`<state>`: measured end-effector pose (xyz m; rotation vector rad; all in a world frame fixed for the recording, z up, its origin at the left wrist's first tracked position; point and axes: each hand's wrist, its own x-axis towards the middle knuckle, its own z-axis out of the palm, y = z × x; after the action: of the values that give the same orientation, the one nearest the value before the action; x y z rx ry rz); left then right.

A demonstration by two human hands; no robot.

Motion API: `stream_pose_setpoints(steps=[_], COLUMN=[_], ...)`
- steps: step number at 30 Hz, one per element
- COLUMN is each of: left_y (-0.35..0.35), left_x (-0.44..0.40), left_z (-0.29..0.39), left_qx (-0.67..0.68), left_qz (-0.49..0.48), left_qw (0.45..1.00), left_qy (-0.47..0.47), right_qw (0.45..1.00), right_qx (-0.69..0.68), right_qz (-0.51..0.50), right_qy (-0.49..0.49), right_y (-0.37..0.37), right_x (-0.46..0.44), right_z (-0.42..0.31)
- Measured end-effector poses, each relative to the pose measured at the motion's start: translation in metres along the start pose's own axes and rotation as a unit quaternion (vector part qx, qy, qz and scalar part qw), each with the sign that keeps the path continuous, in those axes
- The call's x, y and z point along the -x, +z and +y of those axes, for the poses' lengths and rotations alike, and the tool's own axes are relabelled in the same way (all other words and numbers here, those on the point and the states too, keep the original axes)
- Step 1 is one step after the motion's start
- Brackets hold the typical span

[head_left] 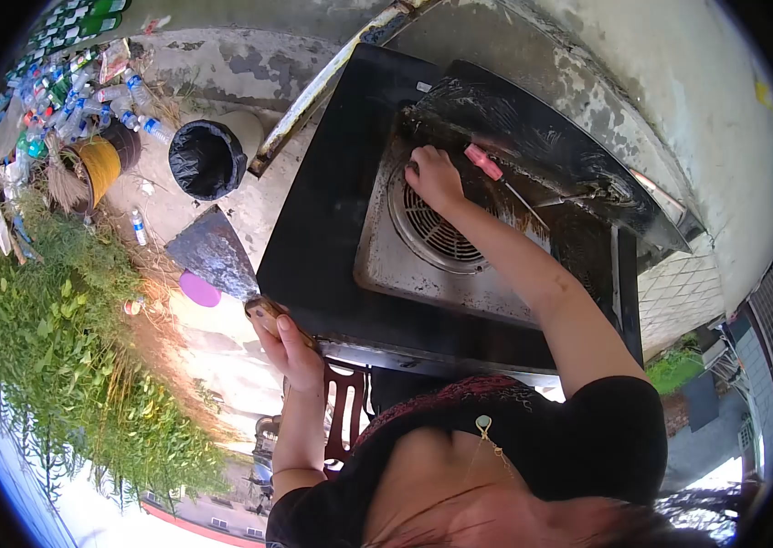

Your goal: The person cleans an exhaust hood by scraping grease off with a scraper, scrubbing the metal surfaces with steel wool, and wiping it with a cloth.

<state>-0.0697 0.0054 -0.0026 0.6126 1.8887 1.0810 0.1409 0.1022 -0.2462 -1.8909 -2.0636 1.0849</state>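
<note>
My left hand (293, 352) is wrapped round the wooden handle of a wide metal scraper (215, 251), held off the left edge of a black range hood (313, 247). The blade points up and left. My right hand (437, 178) rests at the upper rim of the round fan grille (441, 228), its fingers curled; whether anything is in them is hidden. Just right of that hand, a screwdriver (482, 162) with a pink handle lies on the greasy inside of the hood, its shaft pointing down and right.
A bin with a black bag (206, 160) stands left of the hood, beside a rusty metal bar (313, 96). Plastic bottles (71, 110), a yellow bucket (99, 171) and a purple disc (199, 288) are farther left. A dark curved panel (514, 119) is at the hood's far side.
</note>
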Motion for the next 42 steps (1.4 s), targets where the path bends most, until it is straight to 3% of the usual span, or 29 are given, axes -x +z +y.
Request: stream_pose_setpoints(steps=[3, 5, 7, 11, 14, 17, 19, 21, 28, 32, 35, 36, 39, 42], left_y=[0.001, 0.009, 0.011, 0.006, 0.01, 0.002, -0.002, -0.003, 0.002, 0.005, 0.0, 0.003, 0.003, -0.001], left_x=[-0.003, -0.002, -0.004, -0.003, -0.003, -0.001, 0.002, 0.0, -0.001, -0.001, 0.001, 0.0, -0.001, 0.002], left_z=[0.001, 0.009, 0.005, 0.009, 0.013, 0.002, 0.0, -0.003, 0.001, 0.0, 0.006, 0.002, -0.002, 0.002], left_qx=[-0.005, -0.018, -0.01, 0.011, -0.012, 0.025, 0.003, -0.002, -0.009, 0.015, 0.002, 0.017, -0.021, -0.001], left_qz=[0.004, 0.019, 0.029, -0.005, 0.021, 0.003, -0.004, -0.004, 0.016, 0.022, -0.005, 0.025, 0.037, 0.01], left_qw=[1.0, 1.0, 0.999, 1.0, 0.999, 1.0, 1.0, 1.0, 1.0, 1.0, 1.0, 0.999, 0.999, 1.0], left_qy=[0.01, 0.016, 0.01, 0.016, 0.022, 0.009, 0.014, 0.02, 0.011, 0.01, -0.024, -0.017, 0.026, -0.009], right_qw=[0.997, 0.999, 0.996, 0.992, 0.997, 0.995, 0.983, 0.984, 0.996, 0.989, 0.997, 0.998, 0.994, 0.998], right_qx=[0.05, -0.027, -0.053, 0.102, 0.018, -0.093, -0.151, -0.157, -0.089, -0.125, -0.051, -0.031, -0.071, -0.039], right_qz=[0.016, -0.022, -0.059, -0.039, -0.036, -0.019, -0.101, -0.08, -0.013, -0.076, -0.038, -0.027, -0.087, -0.051], right_qy=[0.06, -0.035, -0.048, 0.056, 0.067, 0.015, 0.012, 0.004, 0.022, 0.012, 0.039, 0.037, 0.009, 0.018], right_y=[-0.005, -0.026, -0.018, 0.008, -0.005, -0.024, -0.03, -0.045, -0.01, -0.028, -0.007, -0.008, -0.031, -0.015], right_x=[0.001, 0.028, 0.022, -0.031, -0.031, -0.015, 0.011, 0.044, 0.008, 0.031, -0.002, -0.001, 0.027, 0.007], right_z=[-0.029, -0.052, -0.025, 0.021, 0.012, -0.006, -0.017, -0.039, -0.022, -0.032, -0.011, -0.017, -0.041, -0.02])
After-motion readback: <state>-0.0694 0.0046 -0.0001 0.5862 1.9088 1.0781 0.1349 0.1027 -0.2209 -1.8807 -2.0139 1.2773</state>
